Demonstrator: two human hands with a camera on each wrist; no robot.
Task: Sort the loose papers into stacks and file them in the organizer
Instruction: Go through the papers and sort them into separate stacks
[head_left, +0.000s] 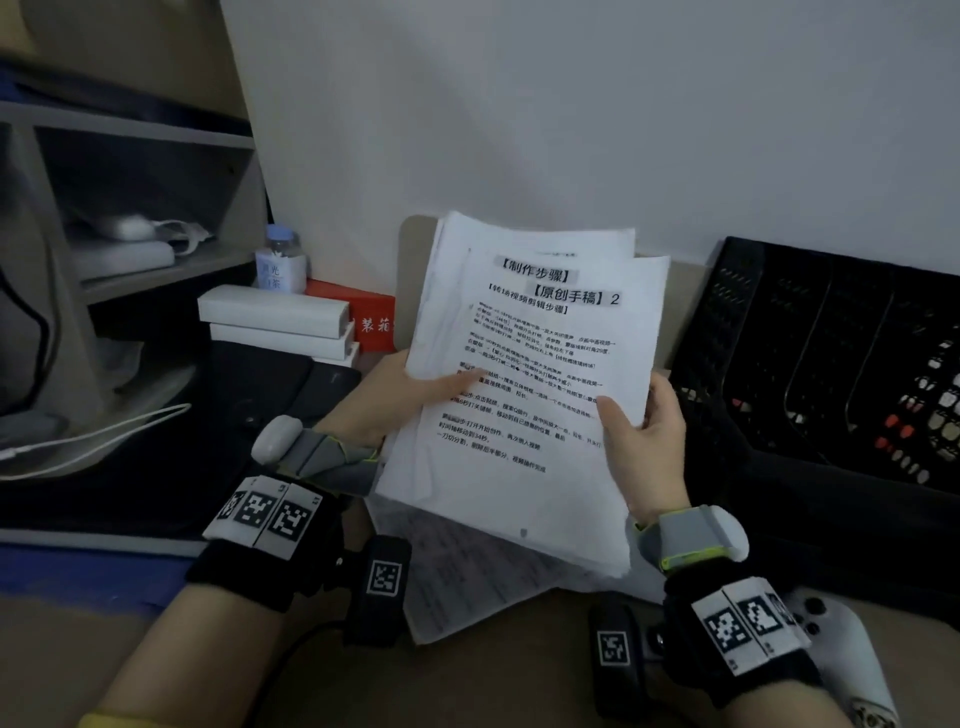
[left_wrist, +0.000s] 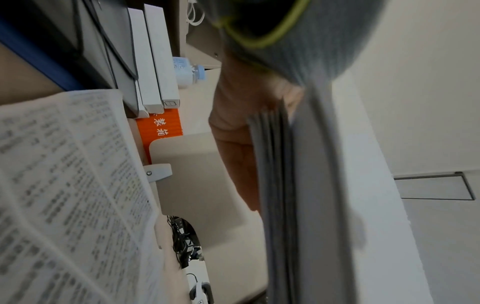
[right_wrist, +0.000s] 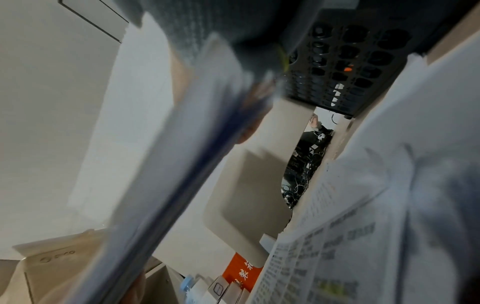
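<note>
A thick stack of printed white papers (head_left: 524, 384) is held up tilted above the desk, its top sheet bearing bold headings. My left hand (head_left: 410, 395) grips its left edge, thumb on the top sheet and fingers behind. My right hand (head_left: 641, 421) grips the right edge, thumb on the front. The stack's edge (left_wrist: 280, 185) shows in the left wrist view, and blurred in the right wrist view (right_wrist: 182, 164). More loose printed sheets (head_left: 467, 582) lie flat on the desk under the stack. The black mesh organizer (head_left: 831, 353) stands at the right against the wall.
White boxes (head_left: 275, 317), a red box (head_left: 371, 317) and a small bottle (head_left: 280, 260) sit at the left by a shelf unit (head_left: 130, 208). A black case (head_left: 260, 384) lies left of my hand. A white controller (head_left: 836, 644) rests at the lower right.
</note>
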